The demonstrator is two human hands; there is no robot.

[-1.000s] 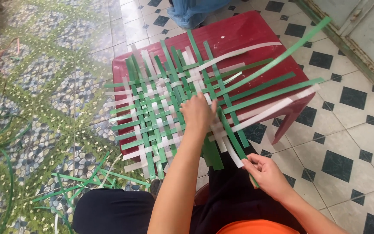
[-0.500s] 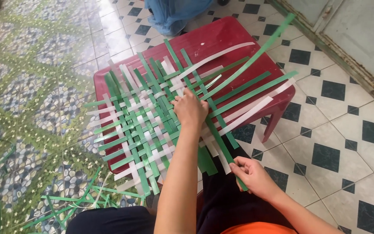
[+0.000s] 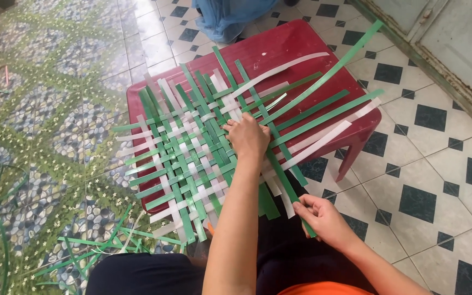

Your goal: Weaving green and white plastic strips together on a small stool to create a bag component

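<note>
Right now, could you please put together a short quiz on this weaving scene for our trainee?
1. True or false: the left hand presses flat on the woven mat.
2. What does the right hand pinch? A) a white strip B) a green strip C) blue cloth
3. Fill in: the mat lies on a ___ plastic stool.

Key: 1 true; 2 B, the end near the person's lap; 3 red.

Bare forearms without sleeves, an orange top, and black trousers on the legs.
</note>
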